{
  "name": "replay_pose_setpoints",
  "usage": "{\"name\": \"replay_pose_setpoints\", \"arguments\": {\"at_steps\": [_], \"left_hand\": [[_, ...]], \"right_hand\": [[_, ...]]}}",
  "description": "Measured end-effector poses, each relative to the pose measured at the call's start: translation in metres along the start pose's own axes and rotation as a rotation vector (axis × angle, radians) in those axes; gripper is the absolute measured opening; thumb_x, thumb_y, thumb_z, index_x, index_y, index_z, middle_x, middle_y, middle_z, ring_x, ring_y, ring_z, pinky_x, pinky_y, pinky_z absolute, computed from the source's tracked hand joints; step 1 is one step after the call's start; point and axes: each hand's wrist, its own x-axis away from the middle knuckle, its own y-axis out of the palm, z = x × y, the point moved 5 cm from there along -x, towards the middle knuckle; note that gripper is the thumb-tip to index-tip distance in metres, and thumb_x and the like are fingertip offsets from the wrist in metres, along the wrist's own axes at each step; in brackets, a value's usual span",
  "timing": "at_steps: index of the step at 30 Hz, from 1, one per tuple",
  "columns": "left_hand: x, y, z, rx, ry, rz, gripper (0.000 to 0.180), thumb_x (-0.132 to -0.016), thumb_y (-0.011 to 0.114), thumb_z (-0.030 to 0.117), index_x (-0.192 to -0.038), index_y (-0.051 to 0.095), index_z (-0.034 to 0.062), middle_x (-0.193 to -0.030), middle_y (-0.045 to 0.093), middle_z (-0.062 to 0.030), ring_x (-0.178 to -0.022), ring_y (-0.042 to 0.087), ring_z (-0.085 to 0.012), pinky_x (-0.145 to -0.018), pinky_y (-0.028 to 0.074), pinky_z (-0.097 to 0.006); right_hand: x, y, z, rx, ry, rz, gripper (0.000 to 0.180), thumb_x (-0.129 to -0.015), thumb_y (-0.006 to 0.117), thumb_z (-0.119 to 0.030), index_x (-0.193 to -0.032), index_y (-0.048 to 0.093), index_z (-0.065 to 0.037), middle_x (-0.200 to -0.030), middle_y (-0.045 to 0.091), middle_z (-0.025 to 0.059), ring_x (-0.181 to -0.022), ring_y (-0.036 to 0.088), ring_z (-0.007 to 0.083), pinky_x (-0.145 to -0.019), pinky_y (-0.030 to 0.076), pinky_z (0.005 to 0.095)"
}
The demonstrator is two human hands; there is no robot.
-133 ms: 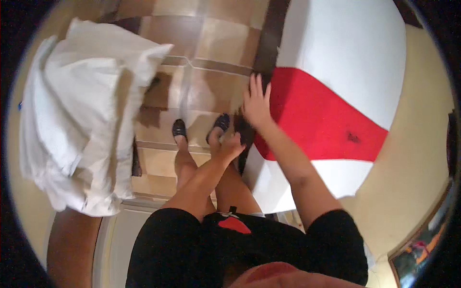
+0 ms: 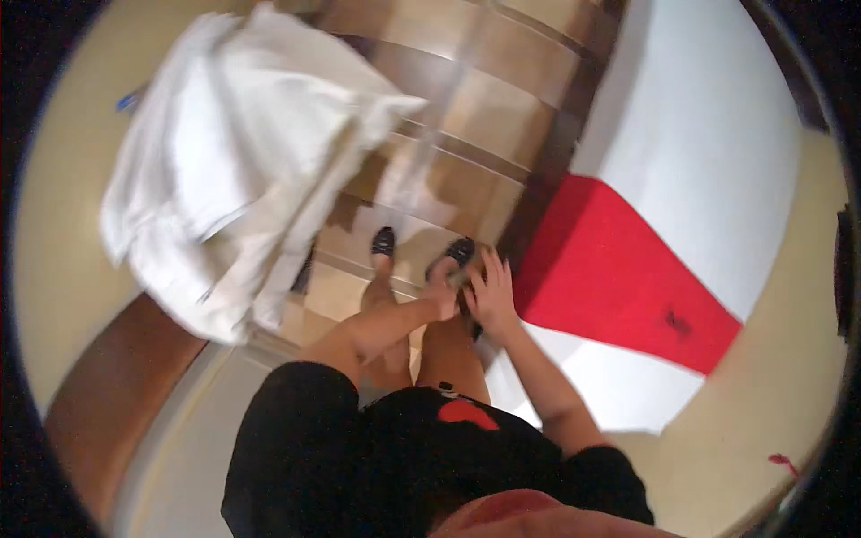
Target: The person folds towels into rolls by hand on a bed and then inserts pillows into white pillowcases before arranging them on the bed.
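Black sleeves (image 2: pixel 296 421) low in frame; right hand (image 2: pixel 492 301), centre, fingers spread, apparently empty; left hand (image 2: pixel 441 301) beside it, blurred, grip unreadable! Red bed runner (image 2: pixel 614 273), centre right, already laid across the white bed (image 2: pixel 708 117); white linen (image 2: pixel 215 152), upper left, heaped, not folded.

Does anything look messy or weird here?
Yes: the red cloth has a dark mark near its right end. It looks odd against plain red, but I can't tell whether it's stain or print.
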Motion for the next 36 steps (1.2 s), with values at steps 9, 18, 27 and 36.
{"name": "replay_pose_setpoints", "arguments": {"at_steps": [9, 18, 27, 36], "left_hand": [[0.147, -0.396, 0.144, -0.251, 0.082, 0.099, 0.028, -0.079, 0.058, 0.029, -0.098, 0.059, 0.0072, -0.090, 0.060, -0.0163, -0.084, 0.057, -0.0326, -0.075, 0.044, -0.044], [0.182, -0.637, 0.041, -0.613, -0.512, 0.750, 0.068, -0.065, 0.072, 0.037, -0.126, 0.047, 0.0192, -0.137, 0.028, -0.0258, -0.127, 0.024, -0.0433, -0.097, 0.027, -0.057], [0.171, -0.773, -0.138, 0.229, -0.428, 0.939, 0.041, -0.075, 0.064, 0.038, -0.083, 0.059, -0.0018, -0.063, 0.058, -0.0120, -0.061, 0.055, -0.0237, -0.057, 0.045, -0.039], [0.321, -0.789, 0.183, -0.049, 0.468, 1.132, 0.033, -0.078, 0.061, 0.017, -0.103, 0.060, -0.0037, -0.090, 0.061, -0.0177, -0.082, 0.058, -0.0273, -0.072, 0.046, -0.038]], "right_hand": [[0.150, -0.029, -0.061, -0.373, 0.471, -0.286, 0.027, -0.070, 0.067, -0.018, -0.092, 0.063, -0.003, -0.106, 0.055, 0.0215, -0.104, 0.049, 0.0363, -0.091, 0.039, 0.0416], [0.042, -0.111, -0.145, -0.277, 0.408, -0.012, 0.030, -0.077, 0.062, -0.021, -0.099, 0.060, -0.001, -0.098, 0.059, 0.0192, -0.094, 0.056, 0.0345, -0.083, 0.044, 0.0395], [0.064, -0.129, -0.215, -0.248, 0.413, -0.023, 0.037, -0.079, 0.059, -0.027, -0.107, 0.058, -0.002, -0.106, 0.058, 0.0182, -0.100, 0.055, 0.0335, -0.086, 0.044, 0.0404], [0.150, -0.151, -0.254, -0.317, 0.881, 0.253, 0.037, -0.077, 0.059, -0.024, -0.108, 0.057, -0.004, -0.104, 0.054, 0.0192, -0.098, 0.053, 0.0352, -0.083, 0.045, 0.0429]]}}
